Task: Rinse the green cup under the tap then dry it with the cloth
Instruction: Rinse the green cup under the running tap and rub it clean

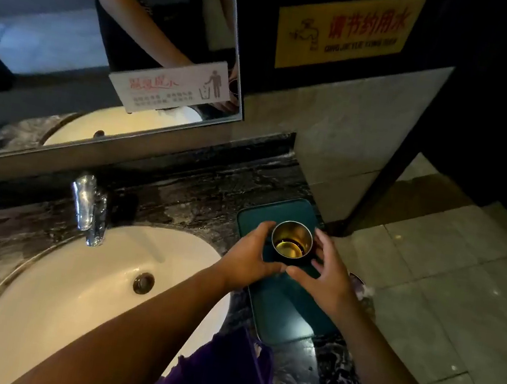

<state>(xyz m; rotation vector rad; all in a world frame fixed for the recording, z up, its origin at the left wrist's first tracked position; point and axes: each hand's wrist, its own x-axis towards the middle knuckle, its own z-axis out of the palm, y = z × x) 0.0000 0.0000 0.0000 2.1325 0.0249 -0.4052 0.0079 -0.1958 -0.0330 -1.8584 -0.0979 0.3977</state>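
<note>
The purple cloth (219,379) runs off the bottom edge; the white sign (169,85) reads blurred.

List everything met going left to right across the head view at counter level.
tap → sink drain → left hand → green cup → right hand → tiled floor

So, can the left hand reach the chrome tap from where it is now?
Probably yes: the left hand grips the green metal-lined cup beside the white basin, and nothing stands between it and the chrome tap.
</note>
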